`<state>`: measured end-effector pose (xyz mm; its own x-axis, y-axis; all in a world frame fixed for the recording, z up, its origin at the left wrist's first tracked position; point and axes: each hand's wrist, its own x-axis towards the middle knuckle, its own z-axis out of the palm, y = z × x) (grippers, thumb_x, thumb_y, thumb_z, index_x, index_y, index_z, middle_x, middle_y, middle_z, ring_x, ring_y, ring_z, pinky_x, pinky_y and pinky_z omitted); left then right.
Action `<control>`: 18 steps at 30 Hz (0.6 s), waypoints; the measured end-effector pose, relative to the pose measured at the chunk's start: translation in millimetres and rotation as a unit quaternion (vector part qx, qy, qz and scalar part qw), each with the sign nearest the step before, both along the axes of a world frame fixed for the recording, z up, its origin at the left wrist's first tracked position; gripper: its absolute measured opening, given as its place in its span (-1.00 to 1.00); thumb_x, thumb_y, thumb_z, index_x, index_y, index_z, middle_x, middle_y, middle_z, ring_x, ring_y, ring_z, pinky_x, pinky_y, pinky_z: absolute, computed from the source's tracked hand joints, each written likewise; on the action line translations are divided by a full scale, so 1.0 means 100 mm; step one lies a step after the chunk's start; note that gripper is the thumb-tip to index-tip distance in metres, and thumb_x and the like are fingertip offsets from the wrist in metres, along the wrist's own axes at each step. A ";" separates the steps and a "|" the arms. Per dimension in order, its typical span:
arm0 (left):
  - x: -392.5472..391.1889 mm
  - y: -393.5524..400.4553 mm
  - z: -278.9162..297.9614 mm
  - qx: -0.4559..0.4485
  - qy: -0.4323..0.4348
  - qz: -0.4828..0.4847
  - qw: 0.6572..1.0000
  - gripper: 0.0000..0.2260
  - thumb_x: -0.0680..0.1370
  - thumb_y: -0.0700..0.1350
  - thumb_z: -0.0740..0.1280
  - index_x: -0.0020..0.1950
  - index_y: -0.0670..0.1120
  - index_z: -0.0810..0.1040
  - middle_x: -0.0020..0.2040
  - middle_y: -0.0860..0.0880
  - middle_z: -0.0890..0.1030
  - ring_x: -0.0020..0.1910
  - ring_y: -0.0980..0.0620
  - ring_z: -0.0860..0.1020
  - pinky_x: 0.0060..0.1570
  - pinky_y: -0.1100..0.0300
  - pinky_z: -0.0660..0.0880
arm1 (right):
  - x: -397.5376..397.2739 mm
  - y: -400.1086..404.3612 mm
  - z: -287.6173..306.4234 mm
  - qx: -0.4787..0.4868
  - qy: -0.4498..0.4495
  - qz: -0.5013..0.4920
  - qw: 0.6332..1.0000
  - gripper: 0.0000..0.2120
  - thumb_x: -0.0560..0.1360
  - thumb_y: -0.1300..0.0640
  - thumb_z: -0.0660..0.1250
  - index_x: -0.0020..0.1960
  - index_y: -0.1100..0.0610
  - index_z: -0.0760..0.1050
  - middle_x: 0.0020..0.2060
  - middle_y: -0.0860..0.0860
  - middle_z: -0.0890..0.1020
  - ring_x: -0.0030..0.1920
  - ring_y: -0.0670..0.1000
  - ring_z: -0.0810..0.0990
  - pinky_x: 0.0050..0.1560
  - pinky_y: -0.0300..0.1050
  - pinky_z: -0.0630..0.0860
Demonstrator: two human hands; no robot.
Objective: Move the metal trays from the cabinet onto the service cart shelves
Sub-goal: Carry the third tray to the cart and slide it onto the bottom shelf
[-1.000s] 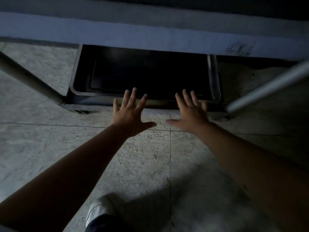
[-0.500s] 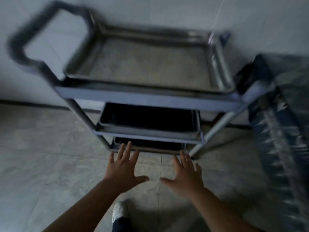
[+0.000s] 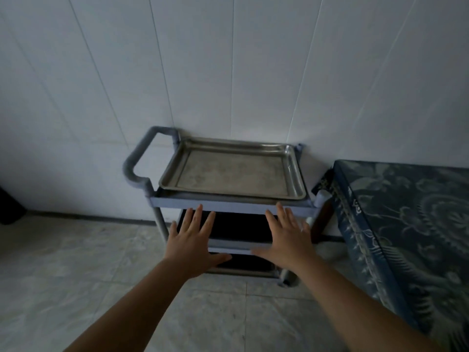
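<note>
Both hands, left hand (image 3: 192, 243) and right hand (image 3: 286, 240), fingers spread wide, holding nothing; shiny rectangular steel tray (image 3: 233, 168) sits just past the fingertips atop the blue-grey three-shelf cart (image 3: 229, 206).

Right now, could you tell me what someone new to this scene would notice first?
Probably the shiny metal tray lying flat on the top shelf of the blue cart, which stands against the white wall. Next, the left hand and right hand, both spread open and empty in front of the cart's darker lower shelves. To the right of the cart lies a blue patterned cushion.
</note>
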<state>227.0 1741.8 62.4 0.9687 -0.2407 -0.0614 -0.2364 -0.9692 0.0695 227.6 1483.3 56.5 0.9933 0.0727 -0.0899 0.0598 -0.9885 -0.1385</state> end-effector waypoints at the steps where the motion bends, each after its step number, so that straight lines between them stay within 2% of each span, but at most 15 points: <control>1: 0.02 0.05 0.03 0.004 0.002 -0.006 1.000 0.06 0.25 0.63 -0.02 0.57 0.12 -0.29 0.61 -0.06 -0.30 0.58 -0.11 -0.28 0.49 -0.24 -0.13 | 0.02 0.04 0.00 -0.006 0.006 -0.006 1.000 0.12 0.14 -0.66 -0.01 0.52 -0.14 -0.27 0.53 -0.04 -0.34 0.54 0.07 -0.26 0.43 0.30 -0.08; 6: 0.29 0.27 0.05 0.019 0.011 -0.021 1.000 0.06 0.26 0.63 0.01 0.55 0.13 -0.34 0.58 -0.06 -0.35 0.56 -0.12 -0.32 0.48 -0.26 -0.13 | 0.19 0.25 -0.08 -0.011 0.012 -0.024 1.000 0.14 0.13 -0.66 -0.01 0.51 -0.12 -0.30 0.50 -0.04 -0.40 0.54 0.07 -0.29 0.43 0.31 -0.08; 12: 0.72 0.36 -0.10 0.032 0.040 -0.040 0.998 0.06 0.26 0.63 0.02 0.55 0.12 -0.34 0.56 -0.04 -0.37 0.56 -0.12 -0.31 0.48 -0.25 -0.15 | 0.45 0.34 -0.20 -0.008 0.028 -0.028 0.999 0.16 0.13 -0.65 0.00 0.53 -0.10 -0.29 0.53 0.00 -0.34 0.54 0.08 -0.27 0.44 0.29 -0.10; 14: 0.91 0.33 -0.17 0.036 0.052 -0.046 0.997 0.06 0.27 0.63 0.02 0.56 0.12 -0.32 0.58 -0.06 -0.36 0.56 -0.12 -0.30 0.49 -0.24 -0.14 | 0.61 0.30 -0.27 -0.010 0.037 -0.025 0.999 0.15 0.15 -0.64 0.04 0.53 -0.10 -0.29 0.54 0.00 -0.33 0.54 0.09 -0.26 0.44 0.29 -0.08; 18: 1.45 0.14 -0.35 0.035 0.075 -0.069 0.994 0.04 0.35 0.55 0.16 0.58 0.10 -0.30 0.60 -0.05 -0.32 0.58 -0.12 -0.25 0.50 -0.22 -0.07 | 1.13 0.12 -0.35 -0.004 0.036 -0.013 0.999 0.09 0.24 -0.55 0.18 0.55 -0.06 -0.18 0.57 -0.02 -0.22 0.55 0.07 -0.15 0.45 0.27 -0.02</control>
<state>372.1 1755.3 27.5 0.9048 -0.3614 -0.2250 -0.3604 -0.9316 0.0471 340.7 1495.0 21.1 0.9856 0.0461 -0.1627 0.0243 -0.9907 -0.1336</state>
